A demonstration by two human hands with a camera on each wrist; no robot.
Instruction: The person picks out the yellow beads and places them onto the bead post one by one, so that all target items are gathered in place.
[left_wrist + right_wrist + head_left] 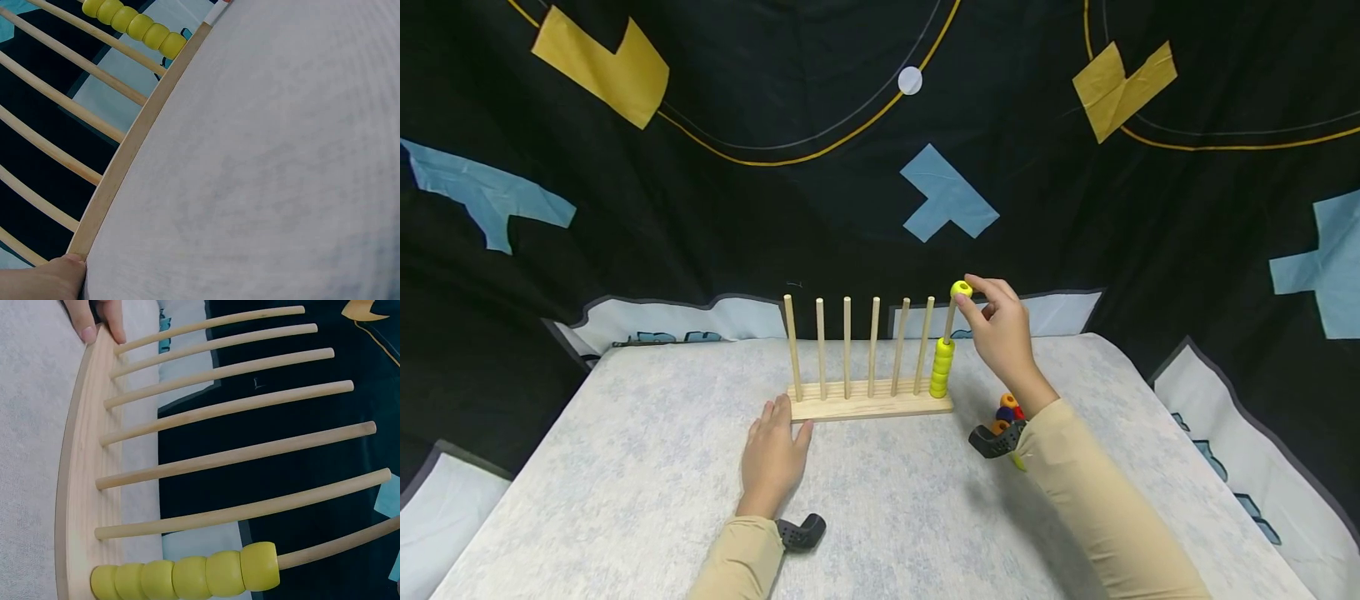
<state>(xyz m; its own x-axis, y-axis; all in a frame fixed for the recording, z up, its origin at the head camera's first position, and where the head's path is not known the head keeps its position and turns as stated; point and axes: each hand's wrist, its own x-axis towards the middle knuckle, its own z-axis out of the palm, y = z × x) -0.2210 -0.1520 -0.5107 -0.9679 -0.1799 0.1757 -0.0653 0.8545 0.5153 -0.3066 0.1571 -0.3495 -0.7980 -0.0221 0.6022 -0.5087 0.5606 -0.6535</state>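
A wooden peg rack with several upright pegs stands on the table. My left hand grips its left end, with the thumb at the front edge of the base and a finger on the other side. On the rightmost peg sits a stack of yellow beads, also seen in the right wrist view as a yellow row. At the top of that peg my right hand pinches another yellow bead between thumb and fingers. Whether the peg has entered its hole I cannot tell.
Several loose beads, among them an orange bead, lie right of the rack, partly hidden by my right forearm and the black wrist device. The other pegs are bare. A black curtain hangs behind the table.
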